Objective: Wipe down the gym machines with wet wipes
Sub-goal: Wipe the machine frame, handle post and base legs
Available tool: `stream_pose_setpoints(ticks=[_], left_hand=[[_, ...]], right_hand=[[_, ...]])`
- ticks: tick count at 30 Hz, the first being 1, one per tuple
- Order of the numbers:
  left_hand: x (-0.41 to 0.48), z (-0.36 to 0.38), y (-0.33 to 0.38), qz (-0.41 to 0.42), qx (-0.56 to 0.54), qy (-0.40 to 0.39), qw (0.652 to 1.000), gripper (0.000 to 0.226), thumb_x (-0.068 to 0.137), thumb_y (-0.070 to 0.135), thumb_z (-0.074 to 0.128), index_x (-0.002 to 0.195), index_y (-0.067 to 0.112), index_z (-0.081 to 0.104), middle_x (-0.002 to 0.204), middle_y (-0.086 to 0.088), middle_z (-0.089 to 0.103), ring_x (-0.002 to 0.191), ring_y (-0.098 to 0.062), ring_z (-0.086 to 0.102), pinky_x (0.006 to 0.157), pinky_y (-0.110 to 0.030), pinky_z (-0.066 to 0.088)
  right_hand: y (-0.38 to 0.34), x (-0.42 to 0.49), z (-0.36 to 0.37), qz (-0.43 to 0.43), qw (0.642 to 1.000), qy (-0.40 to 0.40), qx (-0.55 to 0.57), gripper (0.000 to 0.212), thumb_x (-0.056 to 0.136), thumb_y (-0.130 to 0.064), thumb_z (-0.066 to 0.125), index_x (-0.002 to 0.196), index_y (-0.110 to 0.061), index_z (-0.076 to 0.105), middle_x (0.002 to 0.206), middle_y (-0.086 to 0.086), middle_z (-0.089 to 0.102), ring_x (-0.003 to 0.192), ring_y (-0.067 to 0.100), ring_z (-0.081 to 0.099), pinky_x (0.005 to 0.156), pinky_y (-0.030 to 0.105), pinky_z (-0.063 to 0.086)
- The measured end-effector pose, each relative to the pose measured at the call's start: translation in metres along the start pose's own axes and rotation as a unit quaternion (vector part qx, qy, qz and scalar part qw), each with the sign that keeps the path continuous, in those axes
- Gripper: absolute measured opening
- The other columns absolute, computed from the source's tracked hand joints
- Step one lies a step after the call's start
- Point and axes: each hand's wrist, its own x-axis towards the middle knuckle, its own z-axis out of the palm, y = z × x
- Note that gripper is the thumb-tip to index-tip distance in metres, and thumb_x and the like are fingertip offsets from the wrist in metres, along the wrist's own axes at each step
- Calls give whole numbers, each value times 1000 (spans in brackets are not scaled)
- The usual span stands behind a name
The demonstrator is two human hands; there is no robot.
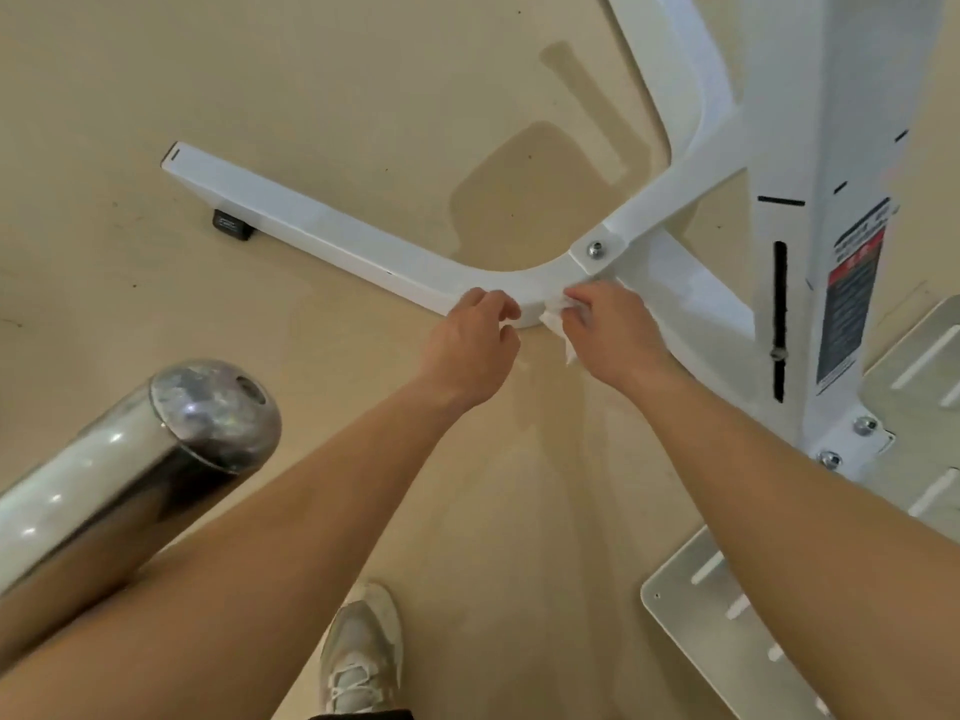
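Two bare forearms reach from the bottom edge toward the bend of a white painted steel base frame (322, 236), which lies flat on the beige floor (311, 70) and serves as the reference for this report. Right hand (608, 330): at the near edge of the bend, fingers curled around a crumpled white wet wipe (553, 319) and holding it against the frame's side face; a loose corner of the wipe hangs below the hand. Left hand (470, 345): just left of the wipe, fingers curled with the tips at the frame's near edge; it cannot be told whether this hand grips anything. Above the wipe, a silver hex bolt (596, 249) fastens a white diagonal brace (675, 184) onto the bend. Right of the bend stands a white slotted upright column (831, 252) carrying a red, black and white warning label (852, 293). Under the frame's long arm, toward its far left end, sits a black rubber foot (232, 224). Nearer the camera than the frame, to the left, a polished chrome round-ended bar (156, 449) juts in; to the right lie pale grey slotted metal plates (685, 600). Directly below the bend, a white laced trainer (361, 652) rests on the floor.
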Motion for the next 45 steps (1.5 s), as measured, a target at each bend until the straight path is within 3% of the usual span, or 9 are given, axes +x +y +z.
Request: stream_pose_setpoints(ticks=[2, 7, 10, 13, 20, 27, 34, 40, 45], left_hand=[[14, 5, -15, 15, -3, 44, 999, 26, 97, 16, 52, 121, 20, 62, 124, 4, 57, 100, -15, 63, 83, -29, 48], [38, 16, -42, 113, 78, 140, 981, 24, 90, 16, 62, 115, 16, 65, 116, 0, 61, 105, -24, 59, 74, -38, 52], [44, 29, -47, 183, 122, 189, 957, 30, 83, 16, 69, 113, 14, 68, 114, -2, 65, 105, -28, 59, 74, -36, 51], [44, 46, -46, 186, 152, 176, 955, 46, 81, 18, 70, 126, 12, 63, 127, -4, 63, 117, -29, 56, 92, -40, 50], [37, 56, -63, 103, 228, 127, 960, 63, 87, 25, 62, 146, 12, 43, 156, -7, 39, 145, -27, 31, 119, -40, 28], [36, 55, -81, 115, 212, 206, 948, 58, 89, 16, 56, 145, 7, 45, 149, -10, 49, 139, -28, 42, 116, -42, 35], [42, 65, -75, 179, 290, 118, 933, 72, 87, 13, 50, 156, 19, 30, 162, 4, 29, 148, -27, 29, 120, -47, 26], [60, 70, -60, 196, 345, 94, 913, 72, 93, 20, 43, 159, 19, 15, 167, 2, 16, 153, -28, 16, 123, -52, 16], [49, 61, -83, 177, 355, 110, 912, 79, 91, 27, 54, 160, 18, 16, 167, 2, 14, 153, -26, 16, 123, -51, 16]], right_hand=[[9, 25, 8, -46, 996, 39, -71, 30, 101, -24, 50, 124, -18, 68, 123, 6, 57, 109, 26, 57, 83, 31, 43], [33, 61, 38, -160, 954, 165, -193, 13, 86, -6, 66, 96, -9, 74, 101, 13, 54, 89, 37, 52, 76, 44, 46], [42, 63, 56, -179, 958, 174, -143, 44, 78, 10, 68, 120, -3, 67, 93, 17, 57, 85, 39, 56, 70, 46, 51], [44, 54, 61, -205, 949, 193, -141, 56, 81, 9, 67, 135, -1, 56, 98, 17, 64, 86, 37, 61, 73, 44, 53], [57, 37, 68, -207, 941, 95, -250, 63, 89, -13, 55, 150, -6, 40, 159, 14, 35, 146, 32, 34, 121, 49, 26], [6, 30, 113, -284, 918, 7, -278, 80, 82, -30, 44, 157, -7, 27, 165, 11, 22, 154, 25, 16, 125, 45, 10], [56, 32, 79, -242, 931, 37, -272, 86, 79, -11, 56, 157, -8, 23, 166, 8, 16, 154, 23, 16, 124, 44, 9], [63, 34, 71, -203, 941, 61, -264, 76, 81, -14, 41, 155, -4, 28, 164, 13, 21, 153, 26, 19, 124, 46, 15], [39, 37, 81, -214, 945, 8, -246, 83, 86, -18, 43, 160, -10, 6, 168, 6, -3, 155, 21, -5, 125, 42, -4]])
